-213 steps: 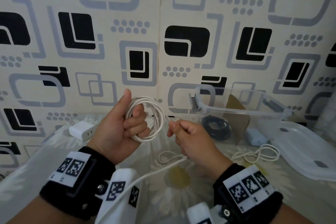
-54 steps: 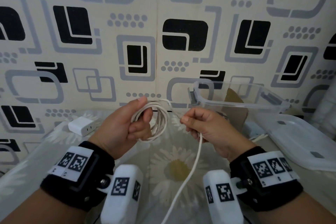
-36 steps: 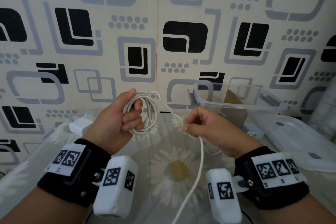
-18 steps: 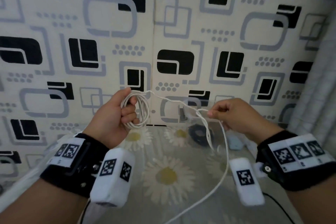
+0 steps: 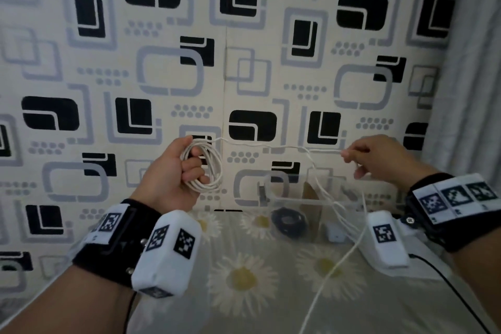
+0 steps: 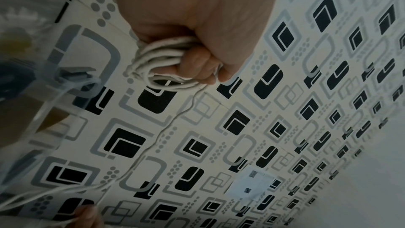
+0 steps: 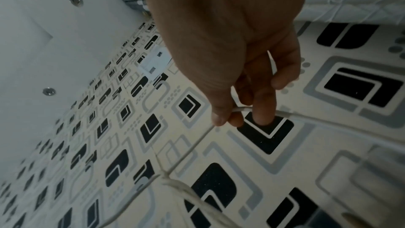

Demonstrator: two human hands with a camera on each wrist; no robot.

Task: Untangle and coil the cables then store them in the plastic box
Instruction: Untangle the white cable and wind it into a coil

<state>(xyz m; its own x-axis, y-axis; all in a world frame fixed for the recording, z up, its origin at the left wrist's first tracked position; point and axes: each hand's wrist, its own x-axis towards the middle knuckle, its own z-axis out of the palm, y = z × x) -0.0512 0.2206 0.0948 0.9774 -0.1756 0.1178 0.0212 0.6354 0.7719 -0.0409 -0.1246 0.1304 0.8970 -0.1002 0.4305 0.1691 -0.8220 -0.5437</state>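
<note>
My left hand grips a coil of white cable, several loops wound round its curled fingers, held up in front of the wall. From the coil a loose strand runs right to my right hand, whose thumb and fingers pinch it. Below that hand more of the cable hangs tangled down to the table. The clear plastic box stands at the back of the table under the strand, with a coiled black cable inside it.
The table carries a daisy-print cloth. A small white-blue adapter lies by the box. The patterned wall is close behind both hands. A grey curtain hangs at the right.
My right hand has moved up and to the right, away from the left, drawing the strand out nearly straight between them. The view has tilted upward.
</note>
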